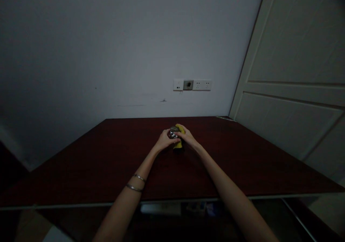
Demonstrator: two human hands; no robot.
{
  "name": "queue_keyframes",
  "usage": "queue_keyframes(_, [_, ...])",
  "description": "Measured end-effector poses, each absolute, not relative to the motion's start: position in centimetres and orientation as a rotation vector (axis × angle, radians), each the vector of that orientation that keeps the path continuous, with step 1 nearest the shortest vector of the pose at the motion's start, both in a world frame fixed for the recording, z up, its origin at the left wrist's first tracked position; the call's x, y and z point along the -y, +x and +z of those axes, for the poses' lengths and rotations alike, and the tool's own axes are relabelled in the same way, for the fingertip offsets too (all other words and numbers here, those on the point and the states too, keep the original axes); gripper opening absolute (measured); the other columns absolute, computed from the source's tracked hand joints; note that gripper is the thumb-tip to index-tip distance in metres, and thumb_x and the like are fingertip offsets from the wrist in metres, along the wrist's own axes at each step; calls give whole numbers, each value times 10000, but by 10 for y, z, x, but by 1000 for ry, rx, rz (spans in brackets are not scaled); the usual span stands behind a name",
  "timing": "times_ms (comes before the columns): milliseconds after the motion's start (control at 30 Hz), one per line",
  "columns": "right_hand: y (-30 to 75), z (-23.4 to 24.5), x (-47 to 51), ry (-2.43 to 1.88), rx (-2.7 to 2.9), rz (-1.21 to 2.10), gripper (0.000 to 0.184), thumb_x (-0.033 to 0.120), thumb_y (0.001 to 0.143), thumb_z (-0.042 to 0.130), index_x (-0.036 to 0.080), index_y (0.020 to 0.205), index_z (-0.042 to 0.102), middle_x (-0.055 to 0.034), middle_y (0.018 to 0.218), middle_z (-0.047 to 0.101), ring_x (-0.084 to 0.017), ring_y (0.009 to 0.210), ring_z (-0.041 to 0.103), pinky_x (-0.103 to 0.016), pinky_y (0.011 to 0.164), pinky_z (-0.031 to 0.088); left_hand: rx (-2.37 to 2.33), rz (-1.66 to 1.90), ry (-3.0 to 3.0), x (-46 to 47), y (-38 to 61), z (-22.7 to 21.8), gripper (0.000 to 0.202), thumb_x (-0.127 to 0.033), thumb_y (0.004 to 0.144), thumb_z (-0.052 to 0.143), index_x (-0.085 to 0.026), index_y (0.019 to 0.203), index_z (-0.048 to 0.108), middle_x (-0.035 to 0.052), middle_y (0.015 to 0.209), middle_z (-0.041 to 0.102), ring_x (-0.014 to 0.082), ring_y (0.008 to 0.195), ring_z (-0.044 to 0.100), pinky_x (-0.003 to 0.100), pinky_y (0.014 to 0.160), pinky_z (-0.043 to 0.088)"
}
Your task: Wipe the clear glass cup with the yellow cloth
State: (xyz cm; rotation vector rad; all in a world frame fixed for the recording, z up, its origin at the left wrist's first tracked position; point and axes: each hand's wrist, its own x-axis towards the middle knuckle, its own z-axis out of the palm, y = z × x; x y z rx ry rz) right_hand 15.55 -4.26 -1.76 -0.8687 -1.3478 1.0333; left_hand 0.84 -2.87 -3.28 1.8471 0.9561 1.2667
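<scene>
Over the desk (107, 163), left hand (163, 140) grips shiny object (174, 131), right hand (188, 137) yellow cloth (178, 145), already against it. What's left is unclear.

Your view is dim throughout, with a cool grey light on the wall (134, 48) that fades into shadow toward the left edge. The dark red surface (113, 163) loses much of its detail, and the space beneath it sinks to near-black. Small glints mark the shiny object (172, 134). Wide-angle distortion slants the door (293, 55), and you find fine detail soft.
</scene>
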Motion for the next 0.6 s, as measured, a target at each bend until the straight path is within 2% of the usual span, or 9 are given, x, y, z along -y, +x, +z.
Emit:
queue_keyframes(133, [160, -13, 46, -834, 1470, 924, 547, 322, 610, 663, 206, 1128, 531, -44, 1078, 602, -185, 971, 561, -314, 886, 417, -1075, 1351, 1996, 27, 8, -36, 702, -381, 449, 790, -130, 1065, 566, 100, 1006, 563, 232, 943, 540, 373, 849, 428])
queue_keyframes(267, [157, -11, 51, -783, 1493, 691, 312, 389, 733, 552, 203, 971, 629, -49, 1053, 622, -192, 994, 553, -332, 908, 400, -1153, 1374, 2071, 27, 9, -38, 768, -418, 425, 791, -146, 1099, 541, 84, 993, 536, 235, 962, 515, 384, 868, 411])
queue_keyframes(367, [151, -12, 56, -725, 1474, 558, 237, 373, 740, 556, 207, 868, 667, -51, 1055, 628, -194, 1022, 547, -335, 934, 385, -1137, 1398, 2077, 31, 11, -38, 786, -418, 430, 790, -149, 1117, 518, 79, 993, 529, 234, 962, 508, 383, 880, 400])
queue_keyframes(500, [149, -11, 55, -711, 1413, 553, 250, 380, 743, 554, 215, 891, 669, -47, 1065, 630, -192, 1028, 550, -341, 945, 384, -1066, 1455, 2045, 40, 17, -35, 812, -416, 444, 786, -134, 1144, 486, 88, 1005, 510, 231, 948, 509, 366, 856, 414])
queue_keyframes(600, [153, -14, 45, -774, 1328, 655, 290, 413, 736, 541, 193, 870, 674, -52, 969, 668, -199, 950, 584, -349, 900, 418, -1028, 1430, 2108, 48, 22, -33, 796, -397, 412, 801, -148, 1112, 515, 74, 980, 511, 231, 939, 500, 365, 856, 410])
